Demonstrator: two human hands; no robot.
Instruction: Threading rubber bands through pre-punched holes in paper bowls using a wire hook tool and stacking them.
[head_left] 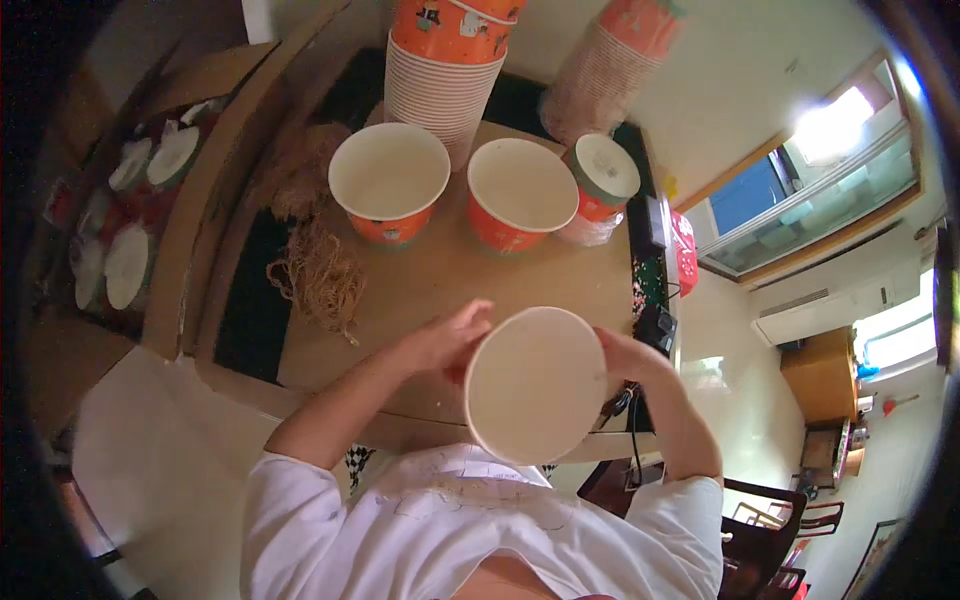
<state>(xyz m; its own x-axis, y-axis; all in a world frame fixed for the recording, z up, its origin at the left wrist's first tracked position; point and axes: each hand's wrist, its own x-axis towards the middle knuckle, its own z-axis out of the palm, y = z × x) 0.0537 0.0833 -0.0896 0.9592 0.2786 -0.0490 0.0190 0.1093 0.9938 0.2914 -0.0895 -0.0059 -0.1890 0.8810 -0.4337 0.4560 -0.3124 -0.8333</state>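
Observation:
A large white-lined paper tub is held close to my chest, its wide round mouth facing up at me. On its right wall my right hand grips it, the fingers mostly hidden behind the rim. My left hand is against its left side, some fingertips showing past the rim and the rest out of sight. Beyond it on the table stand two open orange-and-white paper tubs, a left one and a right one. Farther right, a smaller tub with a white top rests on a plastic-wrapped piece.
A tall stack of nested tubs rises at the back, with another wrapped stack to its right. Tangled twine lies on the cardboard-covered table. At left stands an open cardboard box containing several tubs. Black cables edge the right side.

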